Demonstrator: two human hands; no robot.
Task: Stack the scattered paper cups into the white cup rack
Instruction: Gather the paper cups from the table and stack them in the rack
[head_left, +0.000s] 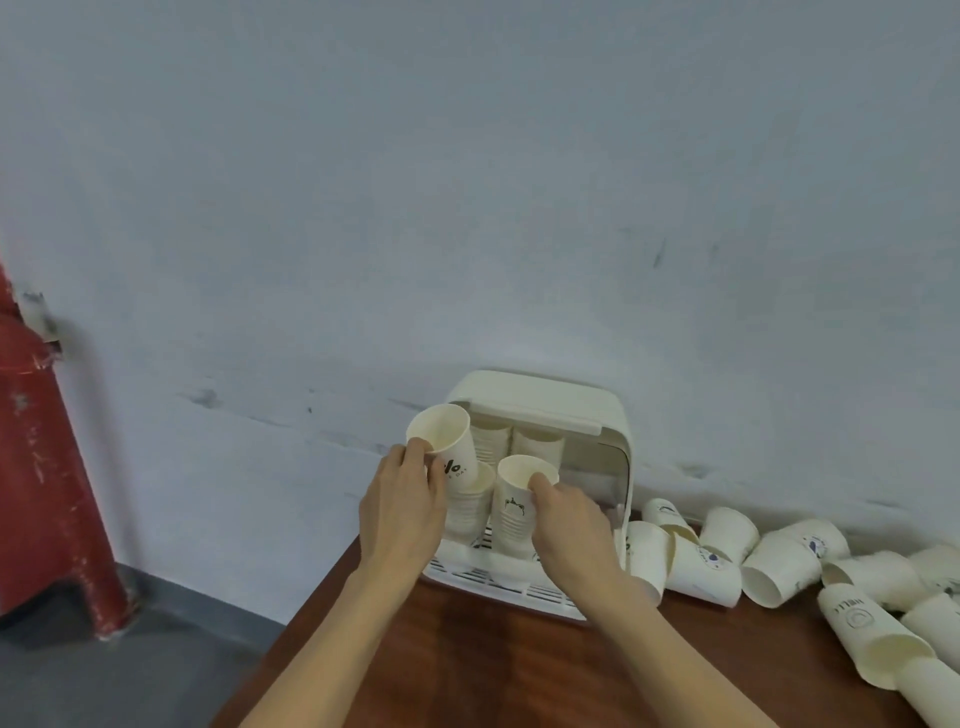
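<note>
wall: scuffed grey-white | floor: grey | table: dark wood | pipe: red

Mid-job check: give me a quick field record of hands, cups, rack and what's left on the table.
left hand: pinches the rim of a tilted cup over the front left stack
right hand: grips the rim of the top cup on the front right stack
rack: white, lid raised, against the wall, at least four stacks inside
loose cups: lying on their sides to the right of the rack
table: dark wood
status: unfinished, many cups still outside the rack
</note>
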